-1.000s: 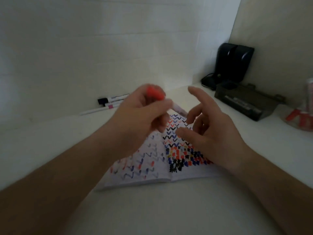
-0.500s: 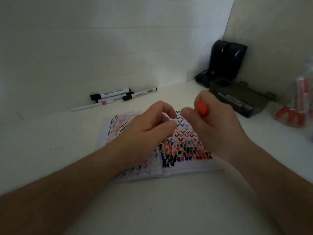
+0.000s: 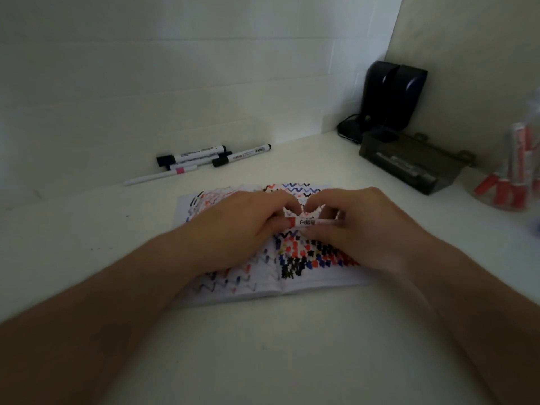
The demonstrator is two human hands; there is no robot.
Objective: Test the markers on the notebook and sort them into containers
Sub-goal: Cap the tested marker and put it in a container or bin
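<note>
Both my hands are low over the open notebook [image 3: 263,285] on the white worktop [image 3: 292,346], my left hand [image 3: 233,229] and right hand [image 3: 365,226] each pinching one end of a white marker [image 3: 308,222] with a red band, held level just above the scribbled pages. Further back, a few black-capped markers [image 3: 201,159] lie together by the wall, a dark tray [image 3: 415,162] sits to the right with black speakers [image 3: 391,95] behind it, and a clear container of red markers [image 3: 514,182] stands at the far right edge.
</note>
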